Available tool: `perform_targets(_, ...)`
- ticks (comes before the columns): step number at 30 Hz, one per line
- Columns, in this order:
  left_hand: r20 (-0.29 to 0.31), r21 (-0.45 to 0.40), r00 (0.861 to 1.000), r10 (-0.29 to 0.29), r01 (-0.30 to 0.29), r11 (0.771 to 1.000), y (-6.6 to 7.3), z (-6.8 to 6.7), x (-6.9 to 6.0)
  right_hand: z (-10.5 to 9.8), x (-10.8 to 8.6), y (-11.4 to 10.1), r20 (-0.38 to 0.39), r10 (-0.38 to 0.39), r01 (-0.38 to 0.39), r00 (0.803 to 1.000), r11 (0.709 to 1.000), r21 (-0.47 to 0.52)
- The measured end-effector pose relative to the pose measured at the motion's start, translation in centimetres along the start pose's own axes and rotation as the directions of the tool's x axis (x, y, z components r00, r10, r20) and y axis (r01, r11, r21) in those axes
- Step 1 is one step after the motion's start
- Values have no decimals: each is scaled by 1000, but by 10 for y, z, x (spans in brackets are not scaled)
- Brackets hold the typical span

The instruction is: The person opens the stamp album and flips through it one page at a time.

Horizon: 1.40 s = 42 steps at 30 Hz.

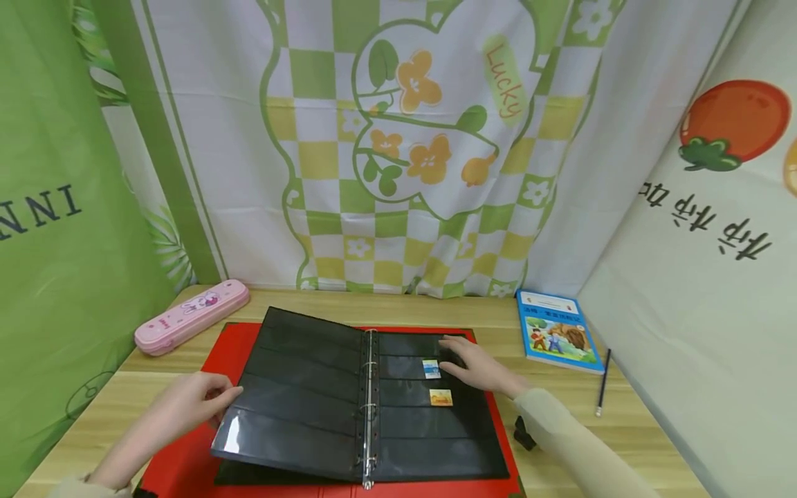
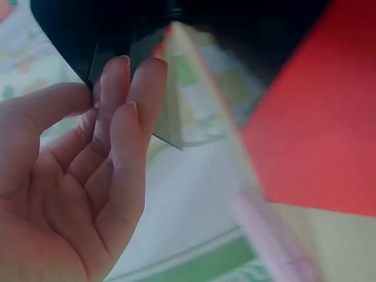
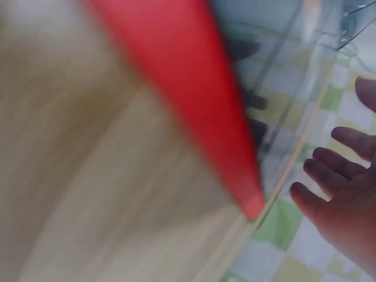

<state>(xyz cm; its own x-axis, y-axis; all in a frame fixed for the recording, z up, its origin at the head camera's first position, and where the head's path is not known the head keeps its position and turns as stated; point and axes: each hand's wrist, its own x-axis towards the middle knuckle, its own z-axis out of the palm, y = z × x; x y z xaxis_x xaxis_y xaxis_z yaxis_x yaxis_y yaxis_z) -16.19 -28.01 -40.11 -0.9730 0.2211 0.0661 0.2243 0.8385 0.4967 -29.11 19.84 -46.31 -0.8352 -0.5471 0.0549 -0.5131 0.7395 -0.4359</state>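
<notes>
A red ring binder (image 1: 187, 443) lies spread on the table, with black pocket pages on its metal rings (image 1: 369, 404). My left hand (image 1: 194, 404) pinches the outer edge of a black page (image 1: 299, 394), which is lifted and tilted above the left cover. In the left wrist view, the thumb and fingertips (image 2: 117, 67) meet at that edge. Over the upper part of the right page (image 1: 429, 456), my right hand (image 1: 473, 363) has its fingers spread. Beside its fingers sits a blue-and-white stamp (image 1: 432, 369); an orange-yellow stamp (image 1: 441, 397) sits a pocket lower.
A pink pencil case (image 1: 193, 318) lies at the back left. At the back right is a blue picture-covered book (image 1: 558, 330), with a dark pencil (image 1: 603, 384) beside it. A small black object (image 1: 524, 434) lies by the right forearm. Cloth curtains (image 1: 411, 207) enclose the table.
</notes>
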Motion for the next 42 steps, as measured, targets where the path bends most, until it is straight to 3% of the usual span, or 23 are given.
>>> perform_targets(6, 38, -17, 993, -110, 111, 994, -30, 31, -5, 4, -6, 18, 51, 44, -42, 998, 998, -37)
perform_targets(9, 32, 27, 981, -191, 190, 981, -34, 45, -7, 6, -8, 24, 52, 47, -43, 998, 996, -75)
perform_targets(13, -2, 118, 974, -226, 224, 967, -35, 58, -6, 8, -7, 32, 39, 47, -42, 998, 991, -123)
perform_targets(25, -166, 345, 979, -119, 171, 923, -28, 72, -4, 9, -3, 46, 81, 108, -92, 991, 979, -181)
perform_targets(28, -182, 401, 982, -48, 119, 908, -27, 75, 0, 9, -2, 48, 83, 111, -94, 990, 978, -187)
perform_targets(31, -200, 459, 977, 69, 31, 888, -29, 79, 6, 9, -1, 49, 84, 113, -96, 990, 978, -185)
perform_targets(35, -145, 490, 976, 162, -72, 869, -33, 85, 11, 8, -1, 49, 94, 132, -114, 987, 977, -180)
perform_targets(39, -30, 438, 991, 131, -104, 893, -37, 89, 11, 8, 0, 47, 108, 138, -116, 985, 976, -186)
perform_targets(42, 16, 395, 993, 121, -118, 911, -38, 91, 11, 8, 0, 46, 112, 135, -113, 984, 976, -187)
